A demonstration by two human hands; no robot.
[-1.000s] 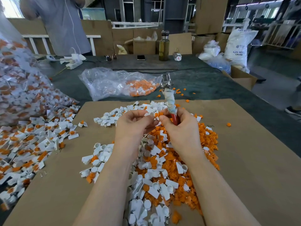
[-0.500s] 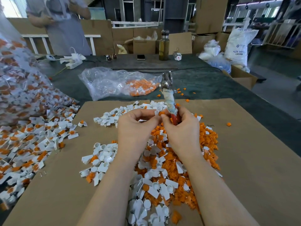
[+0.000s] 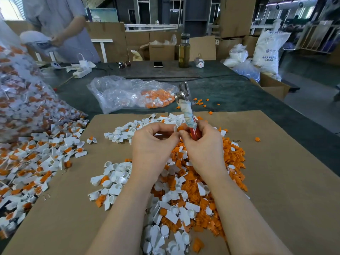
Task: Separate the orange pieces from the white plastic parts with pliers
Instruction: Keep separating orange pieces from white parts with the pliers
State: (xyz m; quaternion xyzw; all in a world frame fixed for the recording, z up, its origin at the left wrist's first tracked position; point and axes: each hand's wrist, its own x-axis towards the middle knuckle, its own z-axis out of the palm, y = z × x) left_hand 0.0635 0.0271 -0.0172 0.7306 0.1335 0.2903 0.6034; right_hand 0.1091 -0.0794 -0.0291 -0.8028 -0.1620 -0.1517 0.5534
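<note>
My left hand pinches a white plastic part with an orange piece in it, held above the middle of the cardboard sheet. My right hand grips the pliers by their red handles, cloth-wrapped shaft and metal jaws pointing up and away, and its fingertips touch the same part. Below both hands lies a pile of separated orange pieces mixed with white parts. A heap of unseparated white-and-orange parts lies at the left.
A large clear bag of parts rises at the far left. Another clear bag holding orange pieces lies beyond the cardboard. A bottle, phone and sunglasses sit at the table's far side, where a person stands.
Both hands have lifted slightly and the pliers now stand higher, with the jaws tilted further away. The person at the back has shifted and now holds something white.
</note>
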